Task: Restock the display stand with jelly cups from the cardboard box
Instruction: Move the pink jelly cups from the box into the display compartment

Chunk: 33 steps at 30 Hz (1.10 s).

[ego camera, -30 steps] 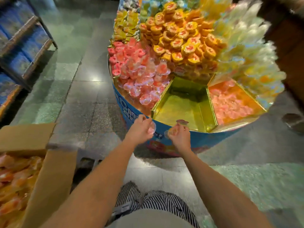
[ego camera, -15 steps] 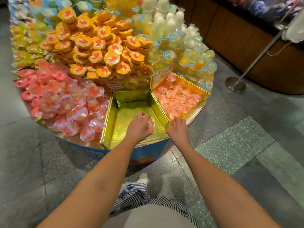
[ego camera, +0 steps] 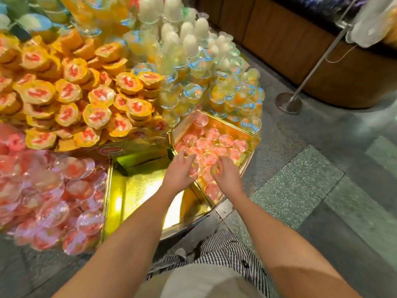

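Note:
The round display stand [ego camera: 214, 208] has gold-lined compartments. Both my hands reach into the right compartment [ego camera: 242, 131], which holds several pink jelly cups [ego camera: 214, 145]. My left hand [ego camera: 179, 172] hovers over the cups with its fingers spread and fairly straight, and a pink cup [ego camera: 193, 172] lies at its thumb side. My right hand [ego camera: 227, 175] has its fingers curled down round a small pink jelly cup [ego camera: 214, 169]. The middle compartment [ego camera: 141, 186] beneath my left forearm shows bare gold lining. The cardboard box is out of view.
Clear pink-topped cups [ego camera: 53, 196] fill the left compartment. Orange cups [ego camera: 86, 100] are piled high behind, with yellow and white cups [ego camera: 193, 67] at the back right. A metal stanchion base [ego camera: 289, 103] and a wooden counter [ego camera: 300, 50] stand on the tiled floor to the right.
Both hands moved right and forward, from the front edge of the bare gold compartment into the pink-cup compartment. The left hand's fingers have spread. The view swung right, away from the box.

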Tool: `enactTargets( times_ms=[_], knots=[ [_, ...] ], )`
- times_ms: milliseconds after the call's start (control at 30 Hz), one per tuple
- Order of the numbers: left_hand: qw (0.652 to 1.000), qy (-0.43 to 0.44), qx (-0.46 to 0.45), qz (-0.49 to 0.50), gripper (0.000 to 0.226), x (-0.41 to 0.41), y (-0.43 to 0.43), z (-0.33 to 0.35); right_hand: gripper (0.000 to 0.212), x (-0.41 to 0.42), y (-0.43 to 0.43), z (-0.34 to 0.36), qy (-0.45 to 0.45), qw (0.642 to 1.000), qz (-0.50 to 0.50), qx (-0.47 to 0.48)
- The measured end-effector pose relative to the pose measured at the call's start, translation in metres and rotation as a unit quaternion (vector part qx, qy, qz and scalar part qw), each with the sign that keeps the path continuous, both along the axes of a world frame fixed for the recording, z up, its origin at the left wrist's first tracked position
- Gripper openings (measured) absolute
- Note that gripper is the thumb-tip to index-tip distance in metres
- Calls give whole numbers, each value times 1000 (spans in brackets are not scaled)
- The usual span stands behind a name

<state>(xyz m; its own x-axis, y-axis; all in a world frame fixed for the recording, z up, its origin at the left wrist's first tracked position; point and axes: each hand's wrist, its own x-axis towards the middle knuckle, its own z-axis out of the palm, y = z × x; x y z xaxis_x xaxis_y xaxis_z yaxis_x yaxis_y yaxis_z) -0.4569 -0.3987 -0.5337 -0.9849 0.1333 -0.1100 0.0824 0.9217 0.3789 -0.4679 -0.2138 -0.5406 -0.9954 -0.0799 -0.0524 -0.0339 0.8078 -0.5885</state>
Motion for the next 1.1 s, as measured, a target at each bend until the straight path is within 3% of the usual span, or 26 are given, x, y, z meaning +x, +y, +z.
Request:
enactTargets(
  times_ms=[167,367,633,967,1100],
  knots=[
    [999,5,-2,46,70,-37,11,-20,27,-69,-1,-17,-11,995,87,54],
    [984,-30,14,174,69,-69,36,-38,22,-142,2,-37,-12,971,224,84],
    [951,-18,-12,309,70,-104,59,-64,33,-206,-24,-63,-42,915,385,111],
    [915,35,-14,403,72,-120,74,-90,36,-242,-41,-97,53,859,497,106],
    [902,41,-14,430,67,-121,82,-100,31,-244,-39,-102,97,854,500,104]
  ],
)
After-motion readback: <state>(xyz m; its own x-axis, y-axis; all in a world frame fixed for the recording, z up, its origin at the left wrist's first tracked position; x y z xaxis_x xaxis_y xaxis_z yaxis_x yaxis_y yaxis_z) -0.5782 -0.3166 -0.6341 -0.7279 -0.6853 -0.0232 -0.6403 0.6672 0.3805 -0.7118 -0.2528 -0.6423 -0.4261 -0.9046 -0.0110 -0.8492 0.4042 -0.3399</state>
